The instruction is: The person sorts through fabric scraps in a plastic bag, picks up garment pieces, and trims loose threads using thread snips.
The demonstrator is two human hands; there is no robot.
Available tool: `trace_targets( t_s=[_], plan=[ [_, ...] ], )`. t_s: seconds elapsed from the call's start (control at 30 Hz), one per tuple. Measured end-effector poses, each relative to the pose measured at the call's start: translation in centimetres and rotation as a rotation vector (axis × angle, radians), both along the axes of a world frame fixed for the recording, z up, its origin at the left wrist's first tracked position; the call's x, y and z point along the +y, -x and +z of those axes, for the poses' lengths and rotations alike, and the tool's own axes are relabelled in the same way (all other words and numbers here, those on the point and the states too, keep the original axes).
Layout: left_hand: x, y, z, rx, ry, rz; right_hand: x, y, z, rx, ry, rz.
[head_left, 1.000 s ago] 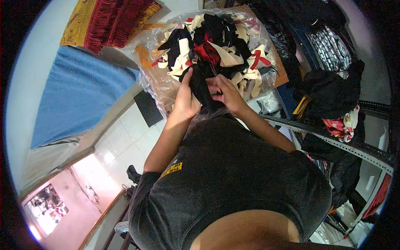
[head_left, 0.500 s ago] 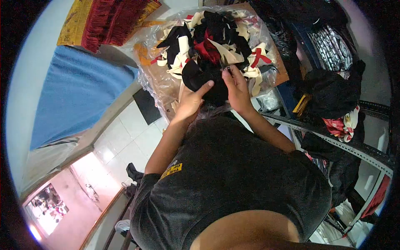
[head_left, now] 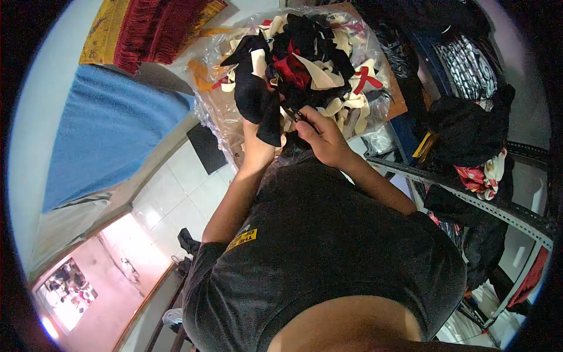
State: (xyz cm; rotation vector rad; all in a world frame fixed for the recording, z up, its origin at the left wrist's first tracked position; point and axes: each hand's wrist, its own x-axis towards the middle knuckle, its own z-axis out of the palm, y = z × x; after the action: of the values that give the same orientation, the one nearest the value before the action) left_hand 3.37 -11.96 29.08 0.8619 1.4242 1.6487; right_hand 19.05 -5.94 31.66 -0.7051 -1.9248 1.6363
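Note:
My left hand (head_left: 258,148) is closed on a black cloth piece (head_left: 253,101), which drapes over its fingers and hides most of them. Close by on the right, my right hand (head_left: 321,136) grips a small dark tool (head_left: 295,112), seemingly small scissors, its tip pointing at the black cloth. Both hands are at the near edge of a heap of black, cream and red cloth pieces (head_left: 324,75) on clear plastic (head_left: 220,126). A red piece (head_left: 291,70) and a pointed cream piece (head_left: 319,75) lie on the heap.
A blue towel (head_left: 117,132) and a fringed red and yellow cloth (head_left: 146,35) hang at the left. A perforated metal shelf frame (head_left: 463,196) stands at the right, with dark clothes (head_left: 463,132) beside it. White floor tiles (head_left: 176,193) show at lower left.
My left hand has turned under the black cloth, which now hangs over its fingers. My right hand first came up beside the cloth, then moved slightly down and left, with the dark tool now clearer.

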Motion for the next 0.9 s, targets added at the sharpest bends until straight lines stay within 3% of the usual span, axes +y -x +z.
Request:
trace_targets(
  t_s=[0.07, 0.13, 0.17, 0.2, 0.27, 0.37, 0.47, 0.57, 0.67, 0.77, 0.9],
  plan=[
    [0.1, 0.2, -0.4, 0.134, -0.030, 0.023, 0.0, 0.1, 0.1, -0.006, -0.021, -0.007],
    [0.3, 0.8, -1.2, 0.578, -0.175, 0.005, 0.0, 0.2, 0.2, -0.013, -0.040, -0.014],
    [0.3, 0.6, -1.1, 0.578, -0.174, 0.005, 0.0, 0.3, 0.4, -0.021, -0.112, -0.018],
    [0.3, 0.2, -0.9, 0.170, -0.004, 0.015, 0.1, 0.3, 0.5, -0.029, -0.183, -0.021],
    [0.1, 0.1, -1.1, -0.239, 0.164, 0.025, 0.3, 0.2, 0.1, -0.076, -0.226, -0.004],
    [-0.1, 0.3, -1.8, 0.054, -0.015, -0.081, 0.4, 0.3, -0.1, -0.110, -0.279, 0.000],
    [0.1, 0.1, -1.1, -0.353, 0.086, -0.068, 0.3, 0.3, -0.1, -0.099, -0.258, -0.033],
    [-0.1, 0.6, -1.4, -0.083, 0.107, -0.132, 0.4, 0.3, -0.4, -0.093, -0.240, -0.042],
    [0.0, 0.2, -0.9, -0.445, 0.194, -0.145, 0.6, 0.2, -0.8, -0.079, -0.269, -0.051],
    [-0.1, -0.1, -0.7, -0.439, 0.070, -0.110, 0.9, -0.1, -0.5, -0.103, -0.293, -0.072],
    [-1.0, 0.5, -0.7, -0.676, 0.048, -0.279, 1.2, -0.5, -1.5, -0.109, -0.434, -0.034]
  ],
)
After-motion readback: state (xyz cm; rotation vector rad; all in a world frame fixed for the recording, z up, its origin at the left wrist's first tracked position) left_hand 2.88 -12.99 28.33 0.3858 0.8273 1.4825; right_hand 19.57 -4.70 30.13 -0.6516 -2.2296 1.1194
